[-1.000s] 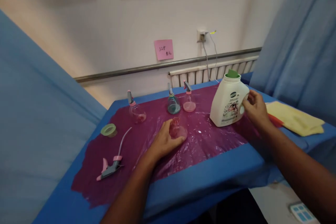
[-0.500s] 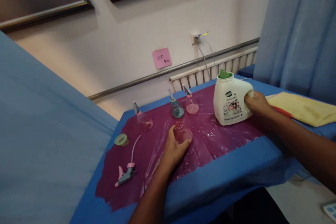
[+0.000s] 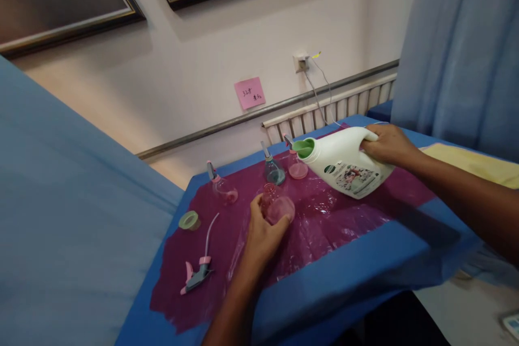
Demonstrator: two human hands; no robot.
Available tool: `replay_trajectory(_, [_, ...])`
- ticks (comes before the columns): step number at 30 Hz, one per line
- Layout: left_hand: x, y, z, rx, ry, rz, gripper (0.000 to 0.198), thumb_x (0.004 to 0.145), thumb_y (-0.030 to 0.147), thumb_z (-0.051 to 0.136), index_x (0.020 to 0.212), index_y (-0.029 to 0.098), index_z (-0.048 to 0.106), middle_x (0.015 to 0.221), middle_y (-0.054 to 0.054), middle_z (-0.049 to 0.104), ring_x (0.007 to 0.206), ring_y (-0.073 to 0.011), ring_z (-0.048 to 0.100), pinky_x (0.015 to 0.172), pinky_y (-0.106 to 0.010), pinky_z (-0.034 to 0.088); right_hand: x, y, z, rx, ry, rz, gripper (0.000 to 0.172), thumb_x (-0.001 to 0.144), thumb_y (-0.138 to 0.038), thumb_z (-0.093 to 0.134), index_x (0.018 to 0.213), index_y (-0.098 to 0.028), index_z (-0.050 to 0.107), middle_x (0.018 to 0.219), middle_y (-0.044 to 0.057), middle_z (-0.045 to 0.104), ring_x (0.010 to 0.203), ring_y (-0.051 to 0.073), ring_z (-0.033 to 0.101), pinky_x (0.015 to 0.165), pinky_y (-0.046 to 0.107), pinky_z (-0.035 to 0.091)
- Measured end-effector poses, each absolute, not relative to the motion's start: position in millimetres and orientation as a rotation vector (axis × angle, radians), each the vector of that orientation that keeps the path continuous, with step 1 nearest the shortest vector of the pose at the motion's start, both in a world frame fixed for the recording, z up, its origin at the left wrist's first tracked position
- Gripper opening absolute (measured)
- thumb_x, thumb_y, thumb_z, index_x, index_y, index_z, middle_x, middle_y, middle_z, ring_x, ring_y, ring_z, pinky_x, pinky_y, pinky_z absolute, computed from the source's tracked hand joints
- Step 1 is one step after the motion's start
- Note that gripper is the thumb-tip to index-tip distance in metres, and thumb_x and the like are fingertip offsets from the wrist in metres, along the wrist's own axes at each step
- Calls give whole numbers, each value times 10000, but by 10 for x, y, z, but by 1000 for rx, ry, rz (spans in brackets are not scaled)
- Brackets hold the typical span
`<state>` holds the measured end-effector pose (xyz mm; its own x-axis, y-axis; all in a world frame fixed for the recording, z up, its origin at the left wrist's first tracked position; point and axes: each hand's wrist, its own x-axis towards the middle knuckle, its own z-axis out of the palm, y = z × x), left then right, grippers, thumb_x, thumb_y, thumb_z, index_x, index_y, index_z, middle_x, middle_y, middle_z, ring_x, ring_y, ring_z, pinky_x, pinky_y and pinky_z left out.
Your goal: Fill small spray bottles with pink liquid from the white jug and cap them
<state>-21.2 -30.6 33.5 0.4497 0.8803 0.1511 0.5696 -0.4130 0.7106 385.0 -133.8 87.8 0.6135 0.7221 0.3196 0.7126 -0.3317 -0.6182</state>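
My left hand (image 3: pixel 265 230) is wrapped round a clear pink spray bottle (image 3: pixel 280 208) without its top, tilted with its open neck toward the back left. My right hand (image 3: pixel 387 146) grips the handle of a white detergent jug (image 3: pixel 344 165). The jug is tipped to the left, and its green spout (image 3: pixel 304 147) is above and to the right of the bottle's neck, apart from it. I cannot see any liquid flowing. Left of my left hand, a grey and pink trigger sprayer head (image 3: pixel 198 274) with its tube lies on the purple plastic sheet (image 3: pixel 170 303), near a pale green cap (image 3: pixel 189 220).
Toward the back stand a pink spray bottle (image 3: pixel 224 190), a teal one (image 3: pixel 274 172) and another pink one (image 3: pixel 298 167). A yellow cloth (image 3: pixel 474 165) lies at the right on the blue-covered table (image 3: pixel 344 259). Blue curtains (image 3: pixel 60 216) hang on both sides.
My right hand has raised the jug, moved it left and tipped it from upright, spout toward the bottle. My left hand has tilted the pink bottle and shifted it slightly left.
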Motion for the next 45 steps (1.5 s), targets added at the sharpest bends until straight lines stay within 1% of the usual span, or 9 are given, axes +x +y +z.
replay_trajectory(3, [-331, -368, 499, 2008, 1280, 746, 863, 932, 399, 844, 1657, 265, 394, 1693, -201, 605, 1543, -352, 659, 1293, -549, 540, 3757, -1268, 918, -2150, -1261, -22, 231, 913, -448, 691, 872, -225, 738, 883, 73, 777, 807, 218, 611, 716, 343, 360])
replay_trajectory(7, [-512, -432, 646, 2009, 1312, 707, 884, 912, 407, 862, 1673, 272, 433, 1701, -185, 609, 1515, -377, 678, 1251, -568, 576, 3691, -1177, 941, -2249, -1371, -74, 265, 949, -469, 690, 950, -217, 774, 958, 103, 796, 832, 236, 609, 716, 358, 302])
replay_trajectory(12, [-727, -394, 630, 2042, 1288, 752, 873, 920, 426, 860, 1687, 285, 469, 1734, -167, 582, 1576, -386, 620, 1333, -624, 496, 3656, -1120, 959, -2341, -1444, -135, 336, 1011, -474, 656, 1078, -190, 821, 1055, 147, 815, 872, 247, 636, 729, 373, 278])
replay_trajectory(19, [-752, -344, 715, 2189, 1280, 739, 876, 922, 432, 841, 1705, 266, 485, 1733, -165, 594, 1614, -388, 593, 1368, -613, 464, 3486, -1079, 1028, -2492, -1605, -241, 415, 1052, -520, 583, 1164, -181, 795, 1102, 172, 832, 903, 287, 694, 715, 382, 234])
replay_trajectory(22, [-714, -338, 775, 2229, 1302, 693, 891, 921, 428, 819, 1719, 243, 466, 1768, -176, 565, 1633, -393, 576, 1372, -608, 464, 3410, -1073, 1059, -2551, -1633, -289, 420, 1052, -528, 572, 1173, -186, 784, 1100, 168, 837, 919, 300, 717, 714, 378, 252])
replay_trajectory(26, [-699, -319, 800, 2243, 1348, 602, 938, 922, 467, 817, 1727, 186, 425, 1726, -223, 596, 1602, -416, 605, 1343, -626, 492, 3378, -1086, 1072, -2550, -1628, -270, 438, 1062, -546, 564, 1167, -179, 777, 1106, 177, 837, 926, 319, 729, 725, 381, 279])
replay_trajectory(32, [-686, -241, 802, 2314, 1370, 577, 858, 906, 455, 799, 1661, 192, 486, 1697, -209, 625, 1566, -417, 638, 1306, -604, 532, 3402, -1093, 1057, -2572, -1621, -256, 412, 1055, -522, 582, 1192, -196, 794, 1103, 185, 829, 932, 331, 722, 739, 396, 302])
replay_trajectory(36, [-663, -189, 852, 2409, 1350, 563, 820, 872, 403, 790, 1622, 194, 532, 1673, -207, 649, 1532, -428, 662, 1277, -603, 556, 3407, -1089, 1048, -2562, -1633, -273, 392, 1045, -514, 609, 1176, -195, 796, 1084, 177, 827, 896, 308, 700, 733, 391, 276])
replay_trajectory(45, [-695, -49, 1063, 2671, 1139, 532, 770, 937, 403, 761, 1646, 216, 528, 1676, -195, 636, 1567, -423, 616, 1323, -628, 503, 3374, -1096, 1077, -2553, -1662, -249, 391, 1056, -525, 584, 1166, -199, 770, 1104, 164, 829, 853, 262, 665, 708, 387, 204])
